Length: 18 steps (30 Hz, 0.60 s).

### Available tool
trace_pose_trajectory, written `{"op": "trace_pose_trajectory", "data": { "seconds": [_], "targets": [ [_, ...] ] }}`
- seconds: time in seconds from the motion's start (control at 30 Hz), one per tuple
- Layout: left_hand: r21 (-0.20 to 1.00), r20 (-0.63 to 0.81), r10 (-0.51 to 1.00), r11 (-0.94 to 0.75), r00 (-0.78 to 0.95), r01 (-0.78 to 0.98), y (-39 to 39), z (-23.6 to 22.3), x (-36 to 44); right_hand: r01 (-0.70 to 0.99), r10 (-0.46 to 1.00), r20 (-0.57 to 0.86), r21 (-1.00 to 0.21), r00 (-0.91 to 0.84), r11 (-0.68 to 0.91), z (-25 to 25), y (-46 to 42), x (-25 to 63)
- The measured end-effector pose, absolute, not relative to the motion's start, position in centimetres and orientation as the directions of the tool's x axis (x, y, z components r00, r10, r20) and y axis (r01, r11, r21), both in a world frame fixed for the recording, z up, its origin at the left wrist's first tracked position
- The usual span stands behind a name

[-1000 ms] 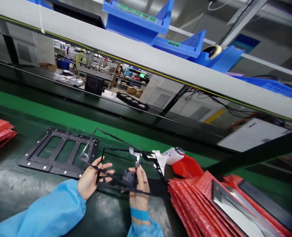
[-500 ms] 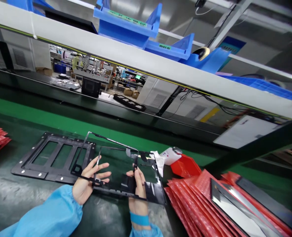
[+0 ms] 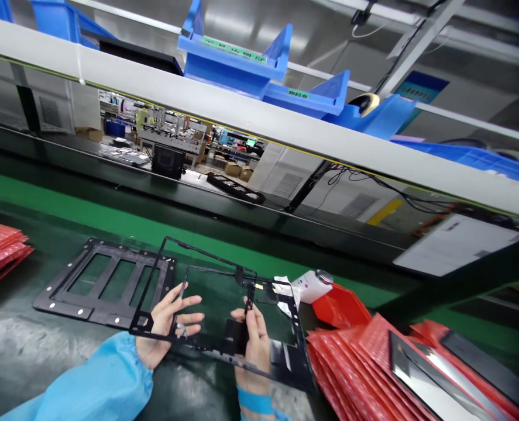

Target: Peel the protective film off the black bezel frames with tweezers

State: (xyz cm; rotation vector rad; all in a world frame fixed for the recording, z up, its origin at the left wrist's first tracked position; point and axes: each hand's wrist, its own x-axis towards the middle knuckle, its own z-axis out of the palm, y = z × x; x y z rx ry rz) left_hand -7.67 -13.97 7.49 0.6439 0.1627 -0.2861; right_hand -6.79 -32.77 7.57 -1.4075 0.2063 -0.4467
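Observation:
Two thin black rectangular frames overlap in the air between my hands. One frame [image 3: 210, 255] stands further left; the other, a black frame with a broad right side [image 3: 301, 351], reaches lower right. My left hand [image 3: 167, 318] supports them at the lower left, fingers spread through the opening and the frame's bars crossing the palm. With thumb and fingers closed, my right hand [image 3: 254, 336] pinches an upright bar near the middle. Dark and silvery strips hang about the right frame's edges. Behind the left hand, a thick black plate with slots [image 3: 75, 292] lies on the table.
Red bubble-wrap pouches [image 3: 351, 374] are stacked at the right, with flat panels on top; more red pouches [image 3: 4, 251] lie at the left. A white bottle [image 3: 309, 286] and a red tray [image 3: 340, 307] stand behind the frames. A shelf beam [image 3: 241, 126] with blue bins crosses above.
The view has shifted, so everything sits slightly lower and further right. The frames have turned a little and their glare has faded. Both hands keep nearly the same pose on them.

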Motion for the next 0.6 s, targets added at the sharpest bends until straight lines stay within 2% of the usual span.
{"op": "trace_pose_trajectory", "data": {
  "seconds": [0.17, 0.3, 0.6],
  "targets": [
    [0.546, -0.194, -0.215, 0.787, 0.957, 0.287, -13.92, 7.43, -7.87, 0.176, -0.406, 0.096, -0.971, 0.909, 0.164, 6.93, -32.85, -6.54],
    [0.517, -0.222, -0.213, 0.802, 0.952, 0.3, -14.01, 7.47, -7.92, 0.192, -0.361, 0.094, -0.95, 0.928, 0.247, 6.68, -32.75, -6.6],
    [0.48, -0.24, -0.181, 0.832, 0.954, 0.278, -13.95, 7.69, -8.16, 0.152, -0.333, 0.057, -0.951, 0.941, 0.268, 7.44, -32.34, -7.15]
  ]
}}
